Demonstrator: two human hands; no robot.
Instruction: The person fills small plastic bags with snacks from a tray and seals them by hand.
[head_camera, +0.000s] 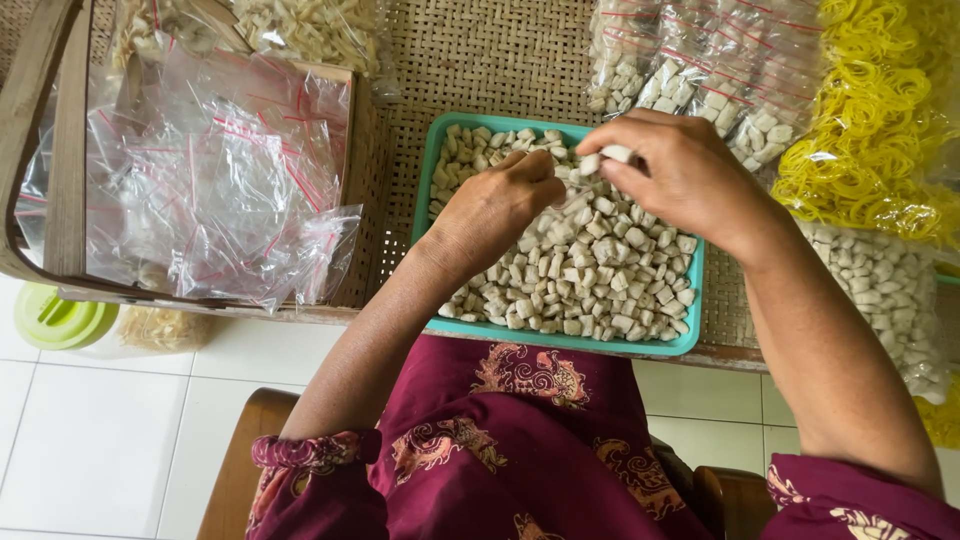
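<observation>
The person's right hand has its fingers pinched shut on one small white piece, held just above the teal tray, which is piled with the same pale chunks. The left hand hangs over the pile with fingers curled in, though what it's gripping, if anything, can't be told. Empty zip bags sit in a wooden crate to the left, with yellow rubber bands off to the right.

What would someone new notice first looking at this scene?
A teal tray heaped with small pale pieces sits at centre, both hands over it: the right hand pinches a piece, the left hand rests on the heap. Bright yellow rubber bands fill the upper right.
</observation>
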